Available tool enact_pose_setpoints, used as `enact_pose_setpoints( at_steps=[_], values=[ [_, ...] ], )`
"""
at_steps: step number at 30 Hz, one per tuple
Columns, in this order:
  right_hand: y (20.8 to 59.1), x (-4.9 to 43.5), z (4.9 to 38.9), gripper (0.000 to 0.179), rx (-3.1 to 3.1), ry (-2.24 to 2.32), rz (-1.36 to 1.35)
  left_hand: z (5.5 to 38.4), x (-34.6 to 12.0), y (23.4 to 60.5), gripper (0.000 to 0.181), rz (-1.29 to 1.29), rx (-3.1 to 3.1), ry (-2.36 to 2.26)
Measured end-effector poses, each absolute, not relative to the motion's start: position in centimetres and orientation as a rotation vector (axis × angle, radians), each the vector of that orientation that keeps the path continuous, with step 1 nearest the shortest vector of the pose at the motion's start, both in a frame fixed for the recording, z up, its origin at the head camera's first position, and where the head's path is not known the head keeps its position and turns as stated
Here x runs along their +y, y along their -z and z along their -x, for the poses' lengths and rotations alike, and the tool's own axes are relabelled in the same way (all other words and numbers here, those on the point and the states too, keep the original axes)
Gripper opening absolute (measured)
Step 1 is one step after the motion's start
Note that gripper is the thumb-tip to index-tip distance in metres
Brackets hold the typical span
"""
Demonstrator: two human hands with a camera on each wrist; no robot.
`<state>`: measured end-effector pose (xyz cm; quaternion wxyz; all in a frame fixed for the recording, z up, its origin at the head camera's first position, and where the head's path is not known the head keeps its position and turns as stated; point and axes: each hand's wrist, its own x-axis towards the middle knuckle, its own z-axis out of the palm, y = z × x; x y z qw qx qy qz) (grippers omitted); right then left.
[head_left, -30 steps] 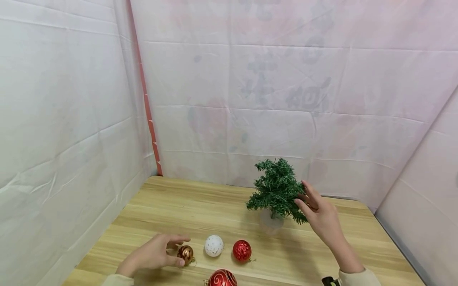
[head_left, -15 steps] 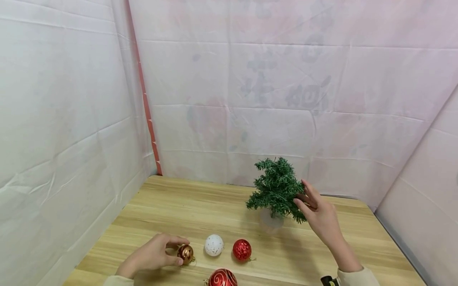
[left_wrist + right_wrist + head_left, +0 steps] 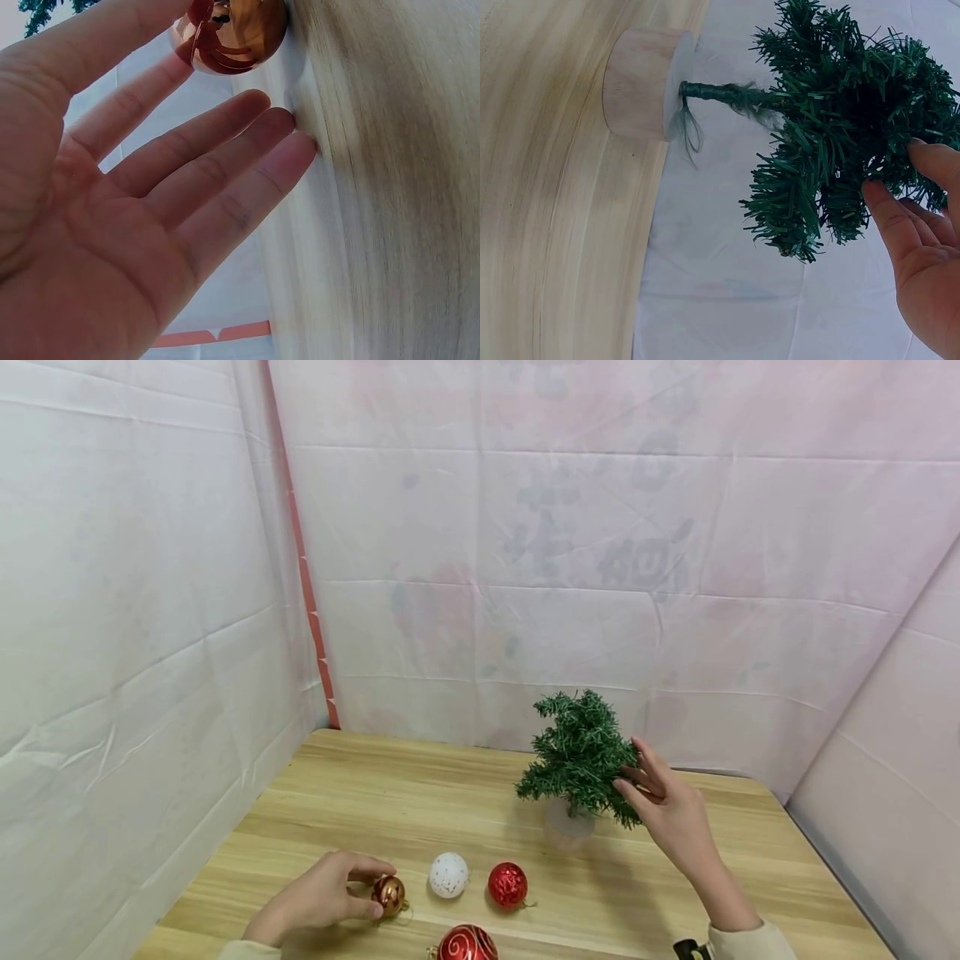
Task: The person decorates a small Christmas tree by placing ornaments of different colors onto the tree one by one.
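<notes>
Close to the front of the table, my left hand (image 3: 322, 893) pinches a shiny copper-brown bauble (image 3: 389, 895) between thumb and index finger. In the left wrist view the copper bauble (image 3: 238, 34) sits at the fingertips, and the other three fingers stretch out loosely beside the tabletop. A small green artificial Christmas tree (image 3: 577, 760) stands upright on a round wooden base (image 3: 641, 84). My right hand (image 3: 675, 814) grips its right-side branches with thumb and fingers. Some fingertips are hidden among the needles (image 3: 810, 150).
A white speckled bauble (image 3: 448, 875) and a red textured bauble (image 3: 507, 886) lie between the hands. A larger red bauble with gold swirls (image 3: 467, 945) is cut off by the lower frame edge. White cloth walls (image 3: 480, 635) enclose the wooden table (image 3: 390, 785).
My left thumb and index finger have drawn slightly closer around the copper bauble, which stays in its place. The right hand and the tree have hardly moved.
</notes>
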<state>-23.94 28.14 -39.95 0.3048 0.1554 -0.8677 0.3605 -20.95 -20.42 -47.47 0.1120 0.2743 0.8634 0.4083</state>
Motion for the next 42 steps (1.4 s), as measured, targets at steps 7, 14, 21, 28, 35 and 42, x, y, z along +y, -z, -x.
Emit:
enact_pose_setpoints(
  at_steps=[7, 14, 21, 28, 35, 42],
  values=[
    [40.0, 28.2, 24.0, 0.08, -2.296, -0.941, -0.412, 21.0, -20.4, 47.7, 0.048, -0.802, 2.56, -1.188],
    [40.0, 28.2, 23.9, 0.081, -2.305, -0.928, -0.413, 21.0, -20.5, 47.7, 0.048, -0.775, 2.524, -1.219],
    [39.8, 28.1, 23.8, 0.08, -2.312, -0.927, -0.41, 21.0, -20.4, 47.4, 0.045, -0.746, 2.509, -1.255],
    [39.7, 28.1, 23.8, 0.081, -2.305, -0.927, -0.414, 21.0, -20.4, 47.2, 0.039, -0.725, 2.488, -1.318],
    [39.7, 28.1, 23.8, 0.081, -2.305, -0.933, -0.413, 21.0, -20.3, 46.5, 0.036, -0.702, 2.529, -1.327],
    [39.9, 28.2, 23.8, 0.081, -2.298, -0.94, -0.416, 21.2, -19.8, 45.8, 0.042, -0.631, 2.664, -1.273]
  ],
)
